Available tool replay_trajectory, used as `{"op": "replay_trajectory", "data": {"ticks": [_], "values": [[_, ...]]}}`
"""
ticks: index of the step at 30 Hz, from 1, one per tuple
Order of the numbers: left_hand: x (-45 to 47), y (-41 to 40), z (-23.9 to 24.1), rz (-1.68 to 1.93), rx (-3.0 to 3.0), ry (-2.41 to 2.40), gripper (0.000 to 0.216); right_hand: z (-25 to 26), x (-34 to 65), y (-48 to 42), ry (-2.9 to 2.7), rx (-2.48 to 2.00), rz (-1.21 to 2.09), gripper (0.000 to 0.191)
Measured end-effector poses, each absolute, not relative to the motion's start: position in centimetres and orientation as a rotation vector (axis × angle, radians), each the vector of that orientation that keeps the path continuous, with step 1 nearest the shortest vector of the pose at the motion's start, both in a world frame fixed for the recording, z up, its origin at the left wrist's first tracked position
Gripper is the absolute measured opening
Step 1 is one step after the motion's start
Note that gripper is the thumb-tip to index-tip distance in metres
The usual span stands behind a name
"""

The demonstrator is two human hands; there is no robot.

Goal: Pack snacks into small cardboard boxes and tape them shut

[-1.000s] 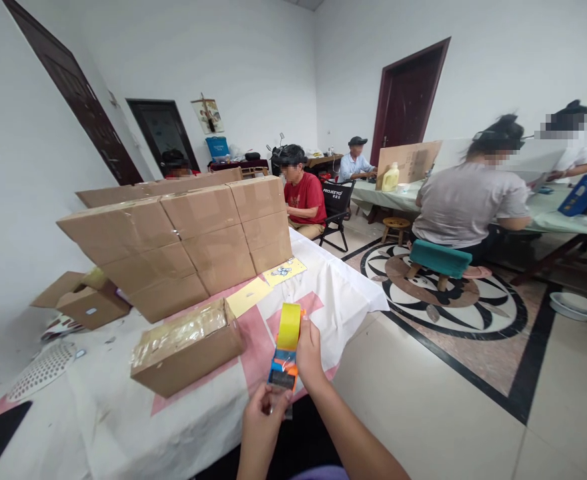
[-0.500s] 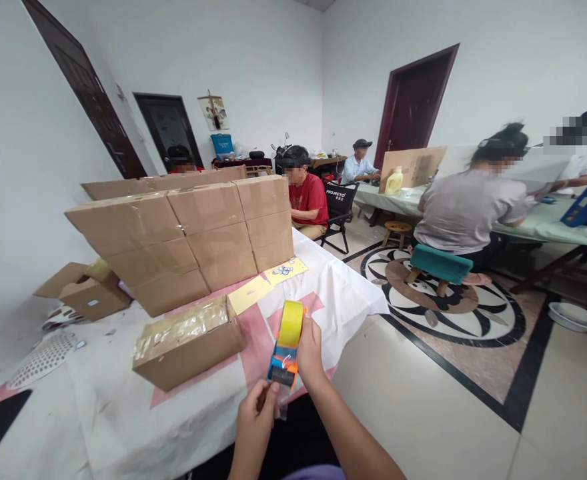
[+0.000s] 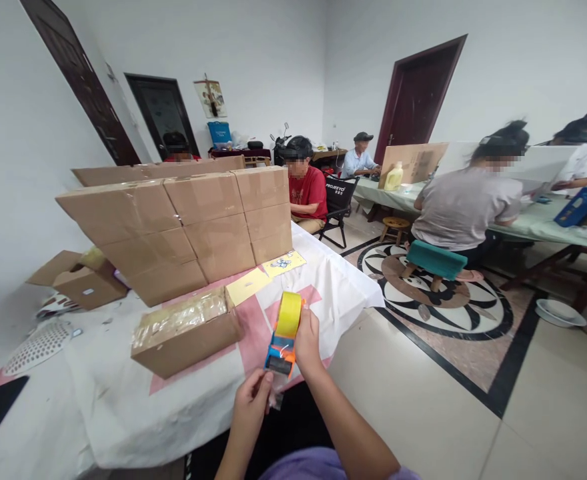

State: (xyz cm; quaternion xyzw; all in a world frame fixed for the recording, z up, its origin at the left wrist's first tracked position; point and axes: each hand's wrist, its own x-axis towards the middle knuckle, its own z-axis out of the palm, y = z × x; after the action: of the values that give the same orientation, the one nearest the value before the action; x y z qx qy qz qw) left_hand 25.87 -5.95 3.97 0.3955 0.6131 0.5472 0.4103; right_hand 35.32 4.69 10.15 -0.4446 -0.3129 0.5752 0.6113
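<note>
My right hand grips a tape dispenser from its right side. The dispenser is blue and orange, carries a yellow tape roll at its far end and has a dark roller near my body. Close below the roller, my left hand is closed in a pinch on the loose end of the tape, which looks clear. Left of the dispenser, apart from both hands, a cardboard box lies on the cloth-covered table, its top shiny with tape.
Stacked cardboard boxes form a wall across the table. A yellow card lies before them. An open box stands at the left, near a perforated white object. Several people sit beyond, one in red behind the boxes.
The view has shifted slightly, so most things sit a little higher. Both hands keep their hold on the dispenser and tape end, with little change between them.
</note>
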Motion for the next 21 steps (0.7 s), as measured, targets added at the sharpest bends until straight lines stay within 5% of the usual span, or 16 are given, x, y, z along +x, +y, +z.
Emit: {"op": "replay_trajectory", "data": {"ticks": [21], "values": [[26.0, -6.6, 4.9, 1.415, 1.165, 1.524, 0.059, 10.8, 35.9, 4.4, -0.81, -1.02, 1.214, 0.048]]}}
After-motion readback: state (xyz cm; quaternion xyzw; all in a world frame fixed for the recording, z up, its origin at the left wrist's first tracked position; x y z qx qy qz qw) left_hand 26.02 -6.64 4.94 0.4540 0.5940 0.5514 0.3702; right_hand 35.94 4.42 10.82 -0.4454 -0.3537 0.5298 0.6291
